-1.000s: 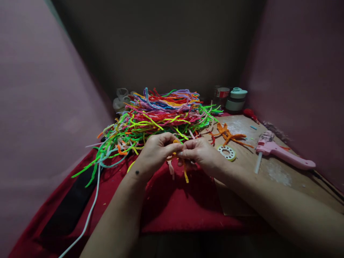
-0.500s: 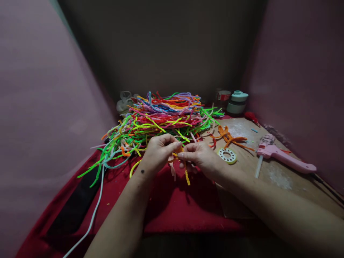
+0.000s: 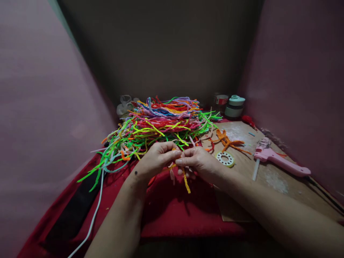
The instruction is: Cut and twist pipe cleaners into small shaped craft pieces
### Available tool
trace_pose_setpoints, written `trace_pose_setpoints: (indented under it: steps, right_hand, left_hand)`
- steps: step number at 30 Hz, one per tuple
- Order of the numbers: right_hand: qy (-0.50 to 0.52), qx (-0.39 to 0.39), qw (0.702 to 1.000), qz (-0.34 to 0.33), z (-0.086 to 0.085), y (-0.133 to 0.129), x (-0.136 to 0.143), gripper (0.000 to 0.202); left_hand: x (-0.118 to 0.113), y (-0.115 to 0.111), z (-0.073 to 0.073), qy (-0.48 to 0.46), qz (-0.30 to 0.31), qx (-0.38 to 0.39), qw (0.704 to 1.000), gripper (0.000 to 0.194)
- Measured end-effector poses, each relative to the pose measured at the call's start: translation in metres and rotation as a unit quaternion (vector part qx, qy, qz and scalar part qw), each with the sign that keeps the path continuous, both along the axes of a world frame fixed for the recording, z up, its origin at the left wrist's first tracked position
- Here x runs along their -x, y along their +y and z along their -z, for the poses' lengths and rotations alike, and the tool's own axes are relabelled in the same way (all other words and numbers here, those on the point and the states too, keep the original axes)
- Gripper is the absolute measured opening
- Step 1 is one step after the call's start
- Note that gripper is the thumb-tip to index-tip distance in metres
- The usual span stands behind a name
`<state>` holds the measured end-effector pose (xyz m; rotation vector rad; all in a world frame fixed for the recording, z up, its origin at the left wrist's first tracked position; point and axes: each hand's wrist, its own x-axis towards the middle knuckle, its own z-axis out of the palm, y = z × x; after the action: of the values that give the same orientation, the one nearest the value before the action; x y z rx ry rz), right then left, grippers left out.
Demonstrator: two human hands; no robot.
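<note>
My left hand (image 3: 156, 159) and my right hand (image 3: 200, 162) meet fingertip to fingertip above a red cloth (image 3: 172, 204). Together they pinch a small bundle of pipe cleaners (image 3: 185, 181), whose orange and pale pink ends hang down below the fingers. Just behind the hands lies a big heap of pipe cleaners (image 3: 161, 123) in green, yellow, red, pink, purple and blue. What the fingers do inside the bundle is hidden.
To the right on a brown board (image 3: 268, 172) lie a twisted orange pipe-cleaner figure (image 3: 227, 139), a white ring with holes (image 3: 225, 158) and a pink glue gun (image 3: 279, 162). Small jars (image 3: 234, 105) stand at the back. A white cable (image 3: 92, 218) trails off left. Pink walls close both sides.
My hands have closed together slightly on the small bundle. The view has shifted a little, so everything sits slightly lower in the picture.
</note>
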<state>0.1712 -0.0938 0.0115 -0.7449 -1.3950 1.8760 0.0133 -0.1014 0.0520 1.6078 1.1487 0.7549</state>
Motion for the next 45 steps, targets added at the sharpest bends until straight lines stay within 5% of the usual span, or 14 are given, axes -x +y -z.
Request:
trace_pose_setpoints:
  steps: [5, 10, 16, 18, 21, 24, 29, 32, 36, 45]
  right_hand:
    - [-0.018, 0.008, 1.000, 0.023, -0.001, 0.000, 0.001, 0.021]
    - [-0.015, 0.007, 0.996, 0.086, -0.006, -0.001, 0.002, 0.023]
    - [-0.005, -0.009, 0.984, 0.177, -0.008, 0.003, 0.000, 0.025]
    - [-0.001, -0.015, 0.981, 0.194, -0.007, 0.005, 0.001, 0.025]
    - [0.012, 0.013, 0.974, 0.225, -0.003, 0.006, 0.002, 0.025]
    - [0.028, 0.059, 0.970, 0.234, -0.001, 0.008, 0.003, 0.023]
    - [0.099, 0.079, 0.961, 0.247, 0.000, 0.016, 0.000, 0.029]
    - [0.154, 0.083, 0.953, 0.248, 0.000, 0.019, -0.001, 0.032]
    - [0.186, 0.087, 0.950, 0.235, -0.002, 0.015, 0.001, 0.031]
    - [0.169, 0.085, 0.953, 0.235, -0.001, 0.011, 0.005, 0.030]
  left_hand:
    - [-0.004, 0.002, 0.006, 0.020, -0.021, -0.023, 0.999, 0.017]
    - [-0.003, 0.005, 0.005, -0.048, -0.137, -0.068, 0.987, 0.025]
    - [-0.001, 0.004, 0.003, 0.054, -0.043, -0.082, 0.994, 0.020]
    - [-0.006, 0.002, 0.007, 0.128, -0.059, -0.170, 0.975, 0.020]
    - [-0.016, -0.003, 0.015, 0.233, -0.112, -0.338, 0.905, 0.019]
    - [-0.020, -0.005, 0.019, 0.238, -0.144, -0.390, 0.878, 0.018]
    - [-0.011, 0.004, 0.016, -0.065, -0.290, -0.215, 0.930, 0.019]
    - [-0.010, 0.010, 0.016, -0.175, -0.244, -0.044, 0.953, 0.023]
    - [-0.022, 0.006, 0.018, -0.157, -0.093, 0.088, 0.979, 0.027]
    - [-0.039, -0.004, 0.016, -0.086, -0.064, 0.043, 0.993, 0.021]
